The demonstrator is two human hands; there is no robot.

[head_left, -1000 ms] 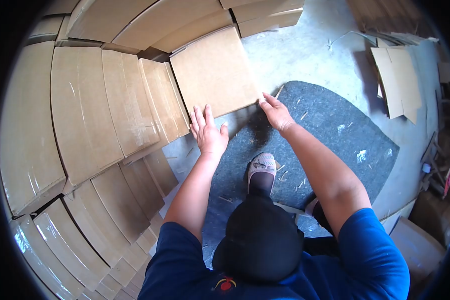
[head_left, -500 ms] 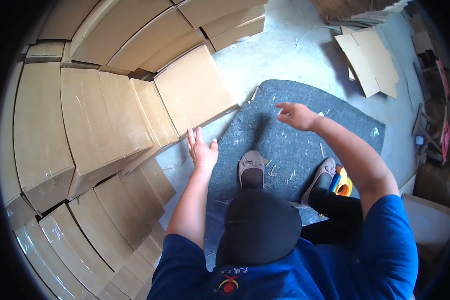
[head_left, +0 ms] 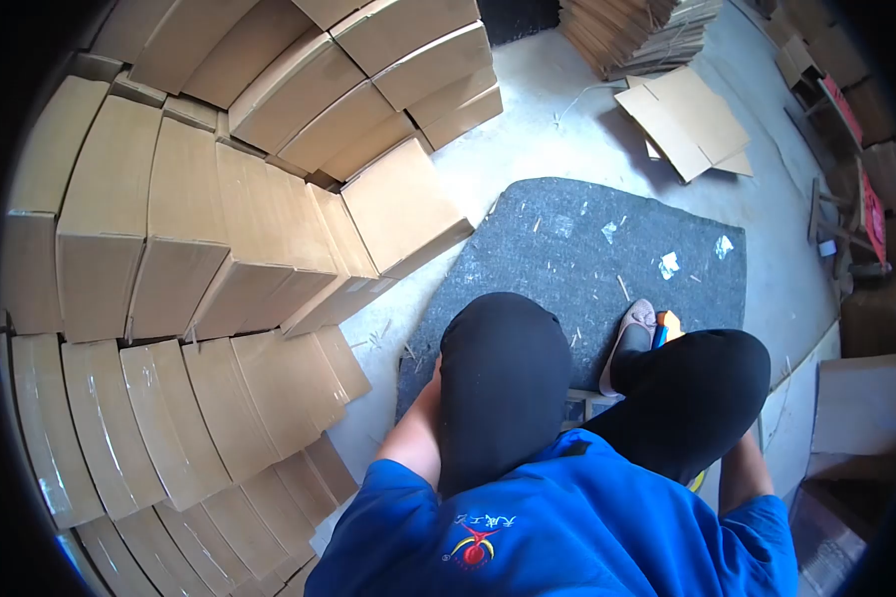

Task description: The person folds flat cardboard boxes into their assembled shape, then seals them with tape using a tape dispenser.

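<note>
The person's 2 arms are well apart, each running down along the outer side of a bent leg. The left arm [head_left: 415, 438] is bent at the elbow, its forearm slanting up close against the left knee [head_left: 506, 348]. Just a sliver of the left hand [head_left: 433, 380] shows past the knee's edge; its fingers are hidden, so I cannot tell whether they are spread, curled or gripping. The right forearm [head_left: 743, 476] drops behind the right knee [head_left: 732, 368], which hides the right hand completely, so its state cannot be told either.

The nearest carton, a closed brown cardboard box [head_left: 403, 204], stands ahead of the left knee, clear of both arms, at the end of a row of cartons [head_left: 184, 189] and right beside its neighbour. A lower row of taped cartons [head_left: 149, 418] lies to the left.

1 shoe [head_left: 634, 326] rests on the dark grey mat [head_left: 567, 249], near a partly hidden yellow-and-blue object [head_left: 670, 324]. Beyond the mat, flattened cardboard [head_left: 687, 119] lies on the concrete floor [head_left: 528, 109].
</note>
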